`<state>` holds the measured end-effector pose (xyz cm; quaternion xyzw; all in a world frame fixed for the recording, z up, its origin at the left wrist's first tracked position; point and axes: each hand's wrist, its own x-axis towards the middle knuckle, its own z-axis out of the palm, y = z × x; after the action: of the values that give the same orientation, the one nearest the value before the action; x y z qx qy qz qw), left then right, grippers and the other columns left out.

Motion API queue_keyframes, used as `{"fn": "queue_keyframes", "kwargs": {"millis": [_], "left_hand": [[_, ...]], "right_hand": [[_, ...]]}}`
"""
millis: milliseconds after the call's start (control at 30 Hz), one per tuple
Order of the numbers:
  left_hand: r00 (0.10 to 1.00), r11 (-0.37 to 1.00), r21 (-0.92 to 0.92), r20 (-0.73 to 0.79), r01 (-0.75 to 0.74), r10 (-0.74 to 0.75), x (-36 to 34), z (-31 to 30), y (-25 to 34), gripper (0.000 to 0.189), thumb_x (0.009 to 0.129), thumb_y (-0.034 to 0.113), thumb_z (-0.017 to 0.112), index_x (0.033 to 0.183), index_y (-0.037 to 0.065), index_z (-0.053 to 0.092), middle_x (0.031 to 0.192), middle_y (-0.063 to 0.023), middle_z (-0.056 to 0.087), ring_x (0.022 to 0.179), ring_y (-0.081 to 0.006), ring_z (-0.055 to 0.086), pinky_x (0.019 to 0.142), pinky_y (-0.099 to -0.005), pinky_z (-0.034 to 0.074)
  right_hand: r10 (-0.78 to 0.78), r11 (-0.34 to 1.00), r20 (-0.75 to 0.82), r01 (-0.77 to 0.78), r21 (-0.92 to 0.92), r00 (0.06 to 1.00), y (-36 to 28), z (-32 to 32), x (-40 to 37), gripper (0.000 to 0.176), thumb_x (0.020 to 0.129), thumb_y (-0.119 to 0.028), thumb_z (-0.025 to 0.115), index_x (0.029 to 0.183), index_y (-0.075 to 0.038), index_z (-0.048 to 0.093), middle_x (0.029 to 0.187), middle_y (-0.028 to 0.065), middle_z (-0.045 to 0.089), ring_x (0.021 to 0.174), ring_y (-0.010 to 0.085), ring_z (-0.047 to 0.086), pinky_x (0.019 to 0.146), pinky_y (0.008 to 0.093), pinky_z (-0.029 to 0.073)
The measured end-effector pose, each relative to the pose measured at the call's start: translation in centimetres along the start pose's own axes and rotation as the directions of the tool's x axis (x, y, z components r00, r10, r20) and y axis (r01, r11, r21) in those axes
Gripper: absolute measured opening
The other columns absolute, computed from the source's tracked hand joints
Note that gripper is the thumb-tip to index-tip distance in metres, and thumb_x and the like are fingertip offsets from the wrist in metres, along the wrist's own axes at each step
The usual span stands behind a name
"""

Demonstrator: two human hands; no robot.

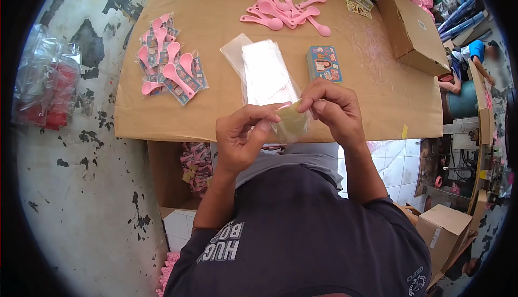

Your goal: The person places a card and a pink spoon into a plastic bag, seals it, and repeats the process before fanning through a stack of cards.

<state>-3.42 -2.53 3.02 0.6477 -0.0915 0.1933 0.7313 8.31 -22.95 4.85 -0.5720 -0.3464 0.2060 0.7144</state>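
Observation:
A small clear plastic bag [291, 130] is stretched between my two hands near the table's front edge. Thumb and fingers of my left hand [243, 132] pinch one side of it. My right hand [337, 113] pinches the upper corner at the other side. Just beyond lies a stack of white sheets or bags [264, 70] with clear plastic around it. A stack of blue printed cards [325, 64] sits past my right hand. At the left, several pink spoons [174, 76] lie with printed cards in clear bags. More loose pink spoons [280, 12] are heaped at the back.
The brown-covered table [216, 22] has a cardboard box [413, 32] at its back right. Clear plastic bags [46, 81] lie at far left. Under the table stands a box of pink packets [195, 167]. Another person [477, 54] is at the right.

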Motion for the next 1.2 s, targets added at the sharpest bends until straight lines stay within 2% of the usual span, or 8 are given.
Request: {"fn": "queue_keyframes", "kwargs": {"millis": [133, 400, 467, 633, 767, 900, 1133, 1200], "left_hand": [[0.998, 0.998, 0.035, 0.022, -0.057, 0.057, -0.3, -0.4, -0.2, 0.008, 0.098, -0.004, 0.063, 0.106, -0.005, 0.065, 0.115, -0.0249, 0.074, 0.103, -0.0217, 0.072, 0.091, -0.0298, 0.055], [0.962, 0.956, -0.141, -0.06, 0.255, -0.266, -0.4, -0.3, 1.2, 0.028, 0.095, 0.003, 0.075, 0.122, -0.004, 0.067, 0.114, -0.0162, 0.076, 0.102, -0.0151, 0.072, 0.087, -0.0272, 0.058], [0.986, 0.986, -0.027, -0.036, 0.162, -0.163, -0.9, -1.6, 0.1, 0.033, 0.095, 0.003, 0.074, 0.127, -0.003, 0.067, 0.115, -0.0163, 0.075, 0.101, -0.0153, 0.073, 0.088, -0.0279, 0.058], [0.904, 0.896, 0.315, -0.189, -0.314, 0.383, 1.5, -4.5, 0.9, 0.022, 0.094, -0.005, 0.07, 0.115, 0.001, 0.069, 0.118, -0.0151, 0.076, 0.114, -0.0223, 0.072, 0.094, -0.0338, 0.058], [0.826, 0.6, 0.794, -0.27, -0.101, 0.495, 3.2, -10.7, 0.2, 0.024, 0.094, -0.004, 0.07, 0.118, 0.001, 0.068, 0.115, -0.0138, 0.077, 0.108, -0.0182, 0.073, 0.089, -0.0322, 0.058], [0.833, 0.571, 0.818, -0.362, 0.069, 0.419, 3.3, -14.6, -1.4, 0.036, 0.093, -0.003, 0.073, 0.128, 0.002, 0.067, 0.116, -0.0116, 0.076, 0.106, -0.0177, 0.073, 0.086, -0.0313, 0.058], [0.808, 0.724, 0.686, -0.386, -0.073, 0.446, 4.1, -13.6, -2.2, 0.037, 0.089, -0.007, 0.074, 0.125, 0.003, 0.068, 0.129, -0.0124, 0.071, 0.118, -0.0222, 0.069, 0.091, -0.0351, 0.058], [0.808, 0.365, 0.913, -0.074, -0.18, 0.584, 4.5, -13.7, -1.7, 0.043, 0.083, -0.011, 0.074, 0.123, 0.003, 0.068, 0.13, -0.0118, 0.07, 0.125, -0.0268, 0.065, 0.098, -0.0393, 0.055]], "right_hand": [[0.049, 0.999, -0.059, -0.05, -0.018, 0.997, -0.4, 1.6, 0.1, 0.005, 0.097, -0.002, 0.064, 0.101, -0.002, 0.067, 0.098, 0.0002, 0.063, 0.081, 0.0035, 0.054, 0.067, 0.0206, 0.043], [-0.013, 0.998, -0.118, 0.021, 0.061, 0.993, 0.0, 3.9, 0.7, 0.032, 0.09, -0.002, 0.078, 0.116, -0.006, 0.061, 0.098, -0.0023, 0.061, 0.072, -0.0008, 0.047, 0.06, 0.0174, 0.039], [-0.036, 0.998, -0.098, 0.041, 0.055, 0.994, -0.3, 4.1, 1.0, 0.035, 0.089, -0.003, 0.08, 0.119, -0.007, 0.061, 0.098, -0.0023, 0.061, 0.07, -0.0005, 0.045, 0.059, 0.0178, 0.038], [-0.248, 0.674, -0.168, 0.045, -0.737, 0.954, 0.7, 3.4, 1.9, 0.036, 0.086, -0.002, 0.078, 0.118, -0.006, 0.065, 0.093, 0.0019, 0.061, 0.064, 0.0083, 0.045, 0.057, 0.0254, 0.039], [-0.28, 0.675, -0.308, -0.042, -0.737, 0.909, 1.2, 1.4, 1.4, 0.026, 0.088, -0.003, 0.075, 0.113, -0.005, 0.067, 0.09, 0.0035, 0.06, 0.064, 0.0103, 0.046, 0.058, 0.0274, 0.04], [-0.286, 0.669, -0.366, -0.089, -0.738, 0.886, 0.5, -0.7, 0.7, 0.023, 0.09, -0.003, 0.074, 0.112, -0.005, 0.067, 0.089, 0.003, 0.06, 0.065, 0.0096, 0.046, 0.058, 0.0265, 0.039], [-0.216, 0.753, -0.458, -0.152, -0.64, 0.862, 1.2, -2.5, 0.0, 0.015, 0.094, -0.006, 0.072, 0.109, -0.004, 0.068, 0.089, -0.0005, 0.06, 0.067, 0.0049, 0.044, 0.056, 0.0232, 0.036], [-0.223, 0.757, -0.469, -0.151, -0.635, 0.855, 1.3, -2.9, -0.1, 0.014, 0.095, -0.006, 0.072, 0.109, -0.004, 0.068, 0.09, -0.001, 0.06, 0.067, 0.0041, 0.043, 0.055, 0.0227, 0.035]]}}
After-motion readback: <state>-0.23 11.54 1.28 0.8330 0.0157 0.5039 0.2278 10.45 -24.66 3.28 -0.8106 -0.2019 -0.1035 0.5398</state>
